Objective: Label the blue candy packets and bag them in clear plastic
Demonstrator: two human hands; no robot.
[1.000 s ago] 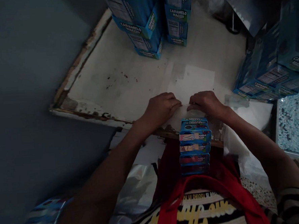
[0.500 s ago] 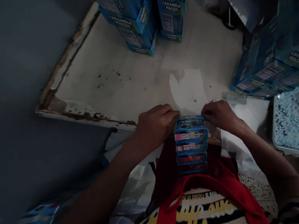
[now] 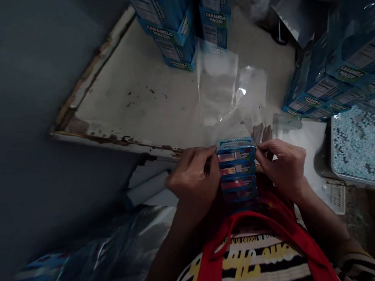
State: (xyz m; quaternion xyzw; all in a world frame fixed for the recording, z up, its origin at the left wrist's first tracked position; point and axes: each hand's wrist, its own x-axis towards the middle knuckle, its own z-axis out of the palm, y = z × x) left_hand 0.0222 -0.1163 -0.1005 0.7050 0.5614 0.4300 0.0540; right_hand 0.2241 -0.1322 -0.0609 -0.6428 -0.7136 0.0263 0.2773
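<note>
A stack of small blue candy boxes (image 3: 238, 169) stands upright at the table's near edge, against the red apron. From its top, a clear plastic bag (image 3: 218, 83) spreads out over the tabletop. My left hand (image 3: 194, 176) is closed at the upper left corner of the stack, its thumb and fingertips pinching the bag's edge. On the opposite corner my right hand (image 3: 282, 164) pinches the film in the same way. Exactly how far the film covers the boxes is hard to see in the dim light.
Tall stacks of blue display boxes (image 3: 174, 35) stand at the back of the worn white table (image 3: 118, 106). More display boxes (image 3: 325, 87) are piled on the right. A clear tub (image 3: 362, 146) of pale blue pieces sits beside them. Plastic-wrapped goods (image 3: 96, 256) lie at lower left.
The clear bag now shows stretched out beyond the stack, where bare table was before. Both my hands have come down and toward me along the sides of the top boxes.
</note>
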